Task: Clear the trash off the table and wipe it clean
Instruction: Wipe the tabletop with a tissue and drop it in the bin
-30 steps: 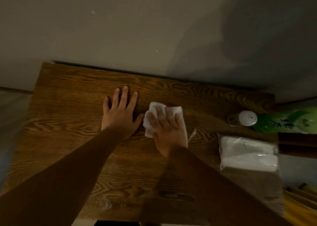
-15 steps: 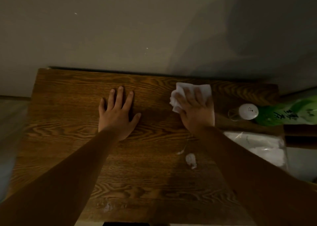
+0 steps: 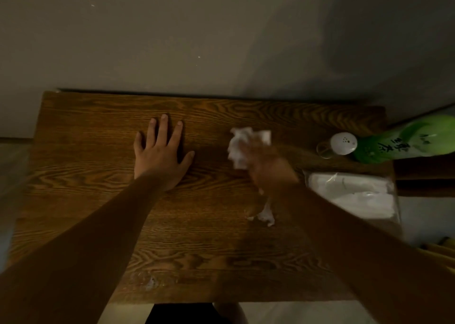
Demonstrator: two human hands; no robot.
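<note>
A dark wooden table [image 3: 98,225] fills the lower view. My left hand [image 3: 160,156] lies flat on it, fingers spread, holding nothing. My right hand [image 3: 268,166], blurred by motion, presses a crumpled white tissue [image 3: 240,146] against the tabletop right of centre. A small torn scrap of white paper [image 3: 266,215] lies on the wood just below that hand. A pale smudge [image 3: 150,283] marks the wood near the front edge.
At the table's right end lie a green bottle [image 3: 403,141] on its side with a white cap [image 3: 343,143], and a clear pack of white tissues [image 3: 354,195]. A grey wall rises behind the table. Something yellow [image 3: 440,252] shows at the far right.
My right hand swept the tissue from the table's centre to the far right, then back a little toward me and left. A paper scrap appeared below it. The left hand stayed put.
</note>
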